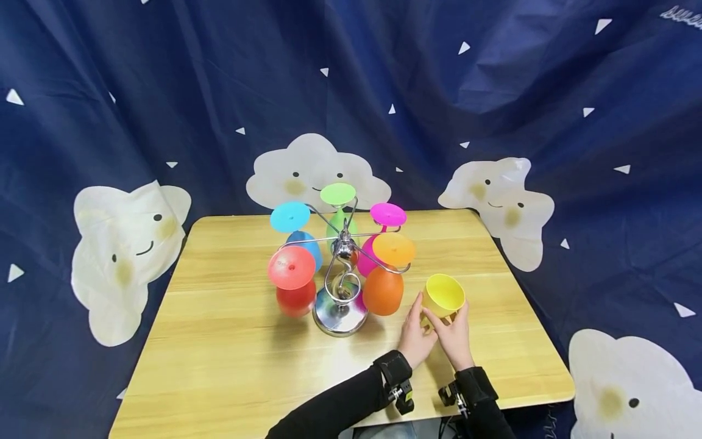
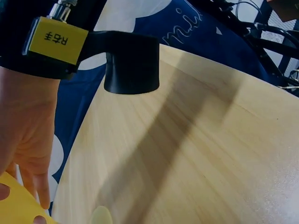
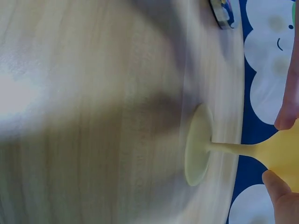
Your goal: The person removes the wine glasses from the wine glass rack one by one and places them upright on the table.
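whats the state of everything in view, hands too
Yellow goblet, upright, held
Left hand, holding the yellow goblet
Right hand, holding the yellow goblet
Red goblet, hanging upside down
Blue goblet, hanging upside down
Green goblet, hanging upside down
Pink goblet, hanging upside down
Orange goblet, hanging upside down
Metal rack, standing upright

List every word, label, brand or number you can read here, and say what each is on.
"R右手": upside down on the yellow label of a black wrist mount, in the left wrist view.
"mil": pale script on the navy cloth, left wrist view; the word may be incomplete.
Unreadable: slanted lettering at the head view's top right, cut off by the edge.
No brand or number is legible.
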Tool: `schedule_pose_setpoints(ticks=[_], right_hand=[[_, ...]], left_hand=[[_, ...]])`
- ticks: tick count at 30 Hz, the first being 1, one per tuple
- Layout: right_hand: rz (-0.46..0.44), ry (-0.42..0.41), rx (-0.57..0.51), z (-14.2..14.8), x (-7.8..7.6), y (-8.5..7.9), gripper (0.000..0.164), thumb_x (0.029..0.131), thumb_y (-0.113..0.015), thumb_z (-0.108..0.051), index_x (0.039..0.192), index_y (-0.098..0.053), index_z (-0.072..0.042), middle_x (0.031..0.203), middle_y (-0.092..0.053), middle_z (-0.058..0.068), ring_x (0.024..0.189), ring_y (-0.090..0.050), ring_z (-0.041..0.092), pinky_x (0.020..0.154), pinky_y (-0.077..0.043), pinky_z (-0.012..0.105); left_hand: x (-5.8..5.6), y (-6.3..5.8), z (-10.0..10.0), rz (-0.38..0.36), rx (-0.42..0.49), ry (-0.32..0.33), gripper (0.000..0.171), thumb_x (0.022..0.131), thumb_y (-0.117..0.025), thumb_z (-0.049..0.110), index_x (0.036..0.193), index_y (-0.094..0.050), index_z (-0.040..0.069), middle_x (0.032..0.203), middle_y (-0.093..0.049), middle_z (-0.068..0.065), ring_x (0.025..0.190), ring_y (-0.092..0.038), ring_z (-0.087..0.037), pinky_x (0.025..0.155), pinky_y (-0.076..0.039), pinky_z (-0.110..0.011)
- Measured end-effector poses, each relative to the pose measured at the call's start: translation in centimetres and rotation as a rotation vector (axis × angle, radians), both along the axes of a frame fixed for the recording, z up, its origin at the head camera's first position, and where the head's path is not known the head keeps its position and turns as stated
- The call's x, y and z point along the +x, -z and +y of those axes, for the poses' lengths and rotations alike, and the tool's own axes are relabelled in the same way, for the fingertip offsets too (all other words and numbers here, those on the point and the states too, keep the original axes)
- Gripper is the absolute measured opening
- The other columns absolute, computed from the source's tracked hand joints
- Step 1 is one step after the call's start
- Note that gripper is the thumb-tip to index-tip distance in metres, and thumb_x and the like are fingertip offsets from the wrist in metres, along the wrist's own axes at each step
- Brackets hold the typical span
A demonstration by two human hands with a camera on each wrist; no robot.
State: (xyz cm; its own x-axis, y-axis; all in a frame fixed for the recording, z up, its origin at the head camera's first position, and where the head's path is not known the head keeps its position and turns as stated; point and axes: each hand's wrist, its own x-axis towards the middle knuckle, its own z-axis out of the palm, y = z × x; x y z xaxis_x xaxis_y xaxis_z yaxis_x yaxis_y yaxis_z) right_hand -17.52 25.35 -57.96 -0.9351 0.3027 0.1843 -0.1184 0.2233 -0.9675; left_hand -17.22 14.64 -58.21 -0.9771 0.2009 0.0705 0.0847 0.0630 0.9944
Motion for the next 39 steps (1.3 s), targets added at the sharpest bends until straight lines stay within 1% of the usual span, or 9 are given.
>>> schedule_pose_setpoints(ticks=[6, 10, 15, 19, 23, 26, 30, 34, 39], right_hand=[[-0.015, -0.004, -0.014, -0.8, 0.2, -2.2, 0.088, 0.081, -0.076, -0.001, 0.147, -0.018, 0.0, 0.139, -0.036, 0.019, 0.129, -0.04, 0.042, 0.098, -0.047, 0.035], [-0.044, 0.006, -0.034, -0.3, 0.1, -1.5, 0.095, 0.079, -0.079, -0.002, 0.149, -0.016, -0.008, 0.143, -0.033, 0.016, 0.131, -0.039, 0.039, 0.1, -0.046, 0.036], [-0.048, 0.023, -0.016, 1.2, 0.3, -0.8, 0.11, 0.078, -0.08, -0.006, 0.154, -0.002, -0.018, 0.152, -0.019, 0.02, 0.137, -0.029, 0.041, 0.11, -0.034, 0.05], [-0.018, 0.049, 0.08, 1.8, 0.8, -2.0, 0.107, 0.078, -0.08, -0.007, 0.155, -0.006, -0.016, 0.149, -0.024, 0.022, 0.136, -0.029, 0.04, 0.111, -0.029, 0.055], [0.032, 0.101, 0.199, 1.9, 1.5, -4.3, 0.093, 0.079, -0.08, -0.008, 0.152, -0.022, -0.007, 0.149, -0.033, 0.019, 0.136, -0.034, 0.036, 0.111, -0.03, 0.051], [0.095, 0.149, 0.24, 1.6, 1.9, -6.8, 0.079, 0.081, -0.078, -0.007, 0.146, -0.034, -0.001, 0.146, -0.04, 0.018, 0.134, -0.038, 0.033, 0.113, -0.032, 0.041], [0.21, 0.177, 0.262, 0.5, 2.4, -11.0, 0.061, 0.084, -0.072, -0.001, 0.138, -0.044, 0.003, 0.137, -0.049, 0.02, 0.129, -0.045, 0.024, 0.111, -0.034, 0.028], [0.38, 0.153, 0.326, -1.3, 2.9, -14.7, 0.039, 0.082, -0.069, 0.01, 0.119, -0.058, 0.011, 0.117, -0.06, 0.024, 0.113, -0.056, 0.014, 0.101, -0.045, 0.024], [0.539, 0.056, 0.411, -3.1, 2.0, -16.4, 0.025, 0.079, -0.07, 0.013, 0.104, -0.069, 0.006, 0.089, -0.068, 0.016, 0.083, -0.062, 0.005, 0.077, -0.053, 0.015]], left_hand=[[0.5, -0.6, -1.1, -0.029, 0.076, 0.034, 0.083, 0.08, -0.061, -0.014, 0.151, -0.024, 0.004, 0.147, -0.035, -0.026, 0.125, -0.048, -0.04, 0.095, -0.05, -0.035], [1.2, -1.4, -2.5, -0.051, 0.097, 0.058, 0.067, 0.083, -0.06, -0.01, 0.145, -0.035, -0.003, 0.142, -0.043, -0.026, 0.122, -0.051, -0.041, 0.094, -0.051, -0.034], [1.8, -2.6, -4.7, -0.041, 0.112, 0.098, 0.047, 0.086, -0.062, -0.006, 0.131, -0.05, -0.008, 0.13, -0.055, -0.026, 0.113, -0.059, -0.039, 0.09, -0.053, -0.028], [2.8, -4.0, -7.1, -0.014, 0.123, 0.159, 0.032, 0.087, -0.063, -0.004, 0.119, -0.059, -0.009, 0.117, -0.063, -0.023, 0.105, -0.065, -0.033, 0.088, -0.053, -0.025], [4.1, -6.4, -9.9, -0.038, 0.144, 0.243, 0.024, 0.089, -0.066, 0.002, 0.111, -0.065, -0.007, 0.105, -0.069, -0.02, 0.092, -0.069, -0.026, 0.08, -0.056, -0.023], [4.7, -8.5, -12.1, -0.064, 0.213, 0.268, 0.025, 0.09, -0.066, 0.004, 0.112, -0.064, -0.007, 0.102, -0.068, -0.022, 0.086, -0.07, -0.021, 0.077, -0.058, -0.026], [4.7, -11.6, -14.9, -0.056, 0.31, 0.241, 0.027, 0.092, -0.064, 0.006, 0.115, -0.061, -0.008, 0.101, -0.066, -0.025, 0.086, -0.069, -0.019, 0.079, -0.058, -0.034], [4.5, -14.1, -16.9, -0.057, 0.364, 0.204, 0.03, 0.097, -0.059, 0.014, 0.115, -0.06, -0.01, 0.1, -0.067, -0.027, 0.086, -0.069, -0.027, 0.079, -0.058, -0.04], [3.9, -15.8, -18.3, -0.09, 0.392, 0.126, 0.045, 0.102, -0.049, 0.03, 0.113, -0.06, -0.013, 0.097, -0.066, -0.031, 0.081, -0.07, -0.031, 0.076, -0.059, -0.04]])
